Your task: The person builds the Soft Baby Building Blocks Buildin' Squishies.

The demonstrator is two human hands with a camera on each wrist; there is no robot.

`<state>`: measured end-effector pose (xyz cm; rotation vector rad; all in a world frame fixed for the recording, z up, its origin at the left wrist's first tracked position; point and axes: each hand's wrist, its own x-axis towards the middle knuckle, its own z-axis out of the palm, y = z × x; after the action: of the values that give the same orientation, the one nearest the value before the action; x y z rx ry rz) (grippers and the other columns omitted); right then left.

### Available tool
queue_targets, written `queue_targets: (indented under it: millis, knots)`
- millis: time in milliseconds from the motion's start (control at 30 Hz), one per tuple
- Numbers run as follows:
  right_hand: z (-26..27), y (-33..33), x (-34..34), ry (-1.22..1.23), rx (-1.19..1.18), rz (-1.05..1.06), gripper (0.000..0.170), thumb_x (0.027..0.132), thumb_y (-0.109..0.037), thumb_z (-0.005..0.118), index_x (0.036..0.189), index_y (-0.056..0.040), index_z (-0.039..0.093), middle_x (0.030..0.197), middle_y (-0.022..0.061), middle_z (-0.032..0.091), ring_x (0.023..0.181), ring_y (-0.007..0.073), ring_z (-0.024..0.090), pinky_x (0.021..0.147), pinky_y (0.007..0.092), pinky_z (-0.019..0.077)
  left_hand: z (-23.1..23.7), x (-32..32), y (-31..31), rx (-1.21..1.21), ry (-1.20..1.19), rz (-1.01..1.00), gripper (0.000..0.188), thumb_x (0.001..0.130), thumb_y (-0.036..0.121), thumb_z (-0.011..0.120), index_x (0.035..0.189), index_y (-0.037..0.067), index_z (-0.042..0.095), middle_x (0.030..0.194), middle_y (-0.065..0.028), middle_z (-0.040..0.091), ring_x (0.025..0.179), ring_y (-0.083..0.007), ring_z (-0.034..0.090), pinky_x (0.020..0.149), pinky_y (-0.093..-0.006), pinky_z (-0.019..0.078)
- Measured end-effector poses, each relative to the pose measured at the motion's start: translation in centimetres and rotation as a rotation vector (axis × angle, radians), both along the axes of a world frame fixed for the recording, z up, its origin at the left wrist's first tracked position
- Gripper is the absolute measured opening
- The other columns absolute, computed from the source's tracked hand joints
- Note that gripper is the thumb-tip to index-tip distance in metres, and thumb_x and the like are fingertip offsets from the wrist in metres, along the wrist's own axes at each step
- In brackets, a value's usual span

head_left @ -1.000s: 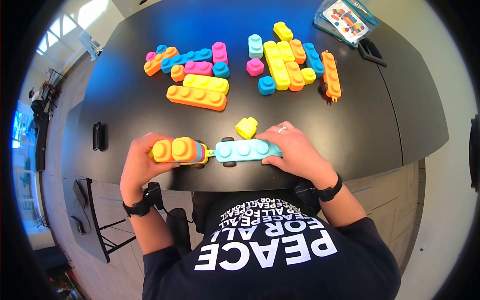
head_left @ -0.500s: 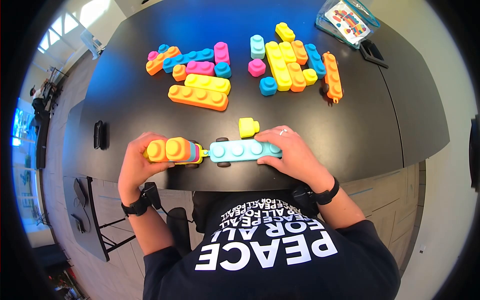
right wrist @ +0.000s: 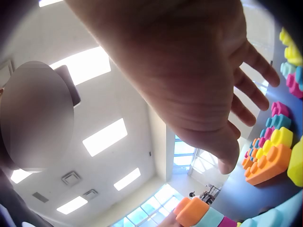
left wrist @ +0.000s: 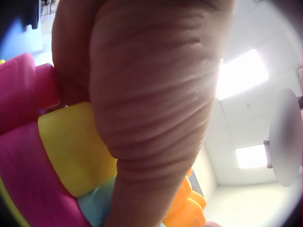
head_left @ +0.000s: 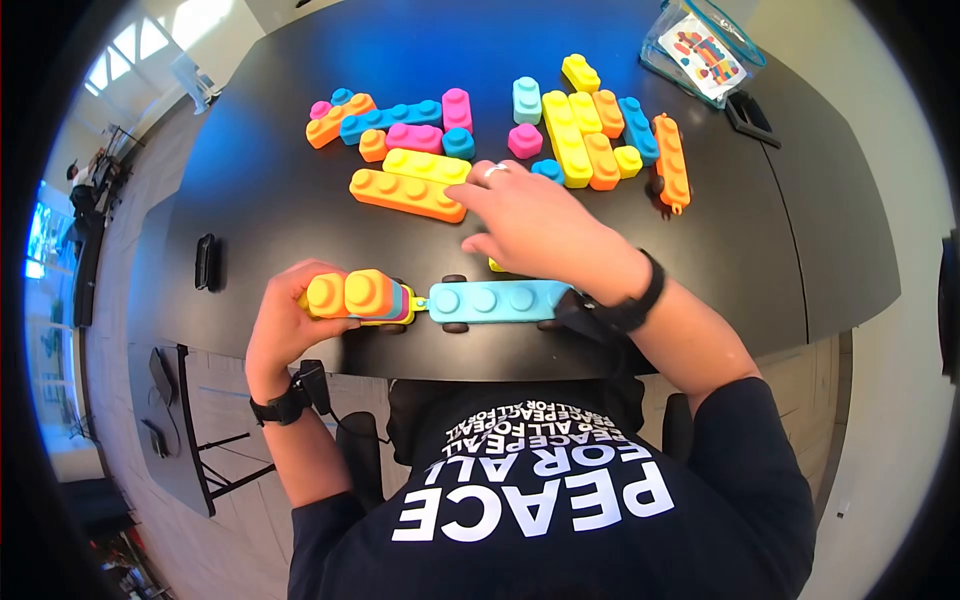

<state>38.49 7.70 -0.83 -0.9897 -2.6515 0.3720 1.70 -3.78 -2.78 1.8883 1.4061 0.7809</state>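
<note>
My left hand grips a stacked block engine with orange knobs on top and light blue, magenta and yellow parts. In the left wrist view the hand wraps beside a yellow block. A light blue wheeled wagon is hitched to the engine's right end. My right hand, its fingers spread and holding nothing, hovers past the wagon. Its fingertips overlap the ends of a long orange block and a long yellow block. A small yellow block is mostly hidden beneath this hand.
Several coloured blocks lie in two groups at the back, with a blue bar on the left. An orange wheeled wagon stands at the right. Behind it are a clear zip bag and a black stand. A black case lies left.
My right hand has let go of the light blue wagon and moved forward and left over the table. The engine and wagon slid slightly left, then back right, with my left hand still gripping the engine.
</note>
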Motion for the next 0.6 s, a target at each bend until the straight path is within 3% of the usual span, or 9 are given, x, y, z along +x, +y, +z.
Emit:
queue_targets:
  millis: [100, 300, 400, 500, 600]
  knots:
    - [-2.0, 2.0, -3.4, -0.207, -0.012, -0.052, 0.058, 0.097, -0.026, 0.095, 0.148, -0.0066, 0.074, 0.147, 0.0222, 0.071, 0.136, 0.0423, 0.071, 0.106, 0.0514, 0.0645, -0.2, -0.2, 0.0, 0.01, -0.002, -0.006, 0.051, 0.073, 0.001, 0.103, 0.119, 0.0, 0.081, 0.116, -0.0102, 0.081, 0.108, -0.0271, 0.077, 0.101, -0.0405, 0.0606]
    - [-5.2, 3.4, -5.7, -0.135, 0.017, -0.126, 0.038, 0.097, -0.017, 0.091, 0.127, -0.0005, 0.073, 0.128, 0.0259, 0.075, 0.123, 0.0453, 0.076, 0.093, 0.0528, 0.0676, -0.1, -0.3, -0.2, -0.002, 0.018, 0.015, 0.051, 0.073, 0.003, 0.102, 0.119, 0.0, 0.081, 0.117, -0.0095, 0.081, 0.108, -0.0274, 0.076, 0.102, -0.0408, 0.0605]
    - [-5.6, 4.2, -5.5, -0.06, 0.023, -0.134, 0.03, 0.096, -0.009, 0.086, 0.119, 0.0017, 0.071, 0.117, 0.0237, 0.077, 0.112, 0.0453, 0.078, 0.093, 0.0539, 0.0664, -0.2, -0.3, -0.1, -0.007, 0.015, 0.003, 0.05, 0.074, 0.003, 0.102, 0.119, 0.0, 0.081, 0.117, -0.0095, 0.081, 0.109, -0.0277, 0.076, 0.102, -0.0406, 0.0603]
    - [-4.2, 4.8, -2.8, 0.158, 0.122, -0.044, 0.028, 0.095, -0.006, 0.084, 0.12, 0.0004, 0.073, 0.116, 0.0216, 0.078, 0.106, 0.044, 0.078, 0.094, 0.0496, 0.0658, -0.4, -0.3, 0.1, -0.01, 0.003, -0.004, 0.05, 0.074, 0.002, 0.101, 0.12, 0.0, 0.081, 0.118, -0.0098, 0.081, 0.11, -0.0279, 0.076, 0.103, -0.0406, 0.0603]
    - [-1.1, 2.9, 1.0, 0.387, 0.017, -0.003, 0.032, 0.092, -0.005, 0.088, 0.123, -0.0027, 0.078, 0.121, 0.0172, 0.08, 0.11, 0.0388, 0.079, 0.097, 0.0441, 0.0649, -0.4, -0.3, -0.1, -0.007, 0.004, 0.003, 0.049, 0.074, 0.005, 0.103, 0.118, 0.001, 0.081, 0.119, -0.0097, 0.081, 0.111, -0.0264, 0.077, 0.103, -0.0407, 0.0606]
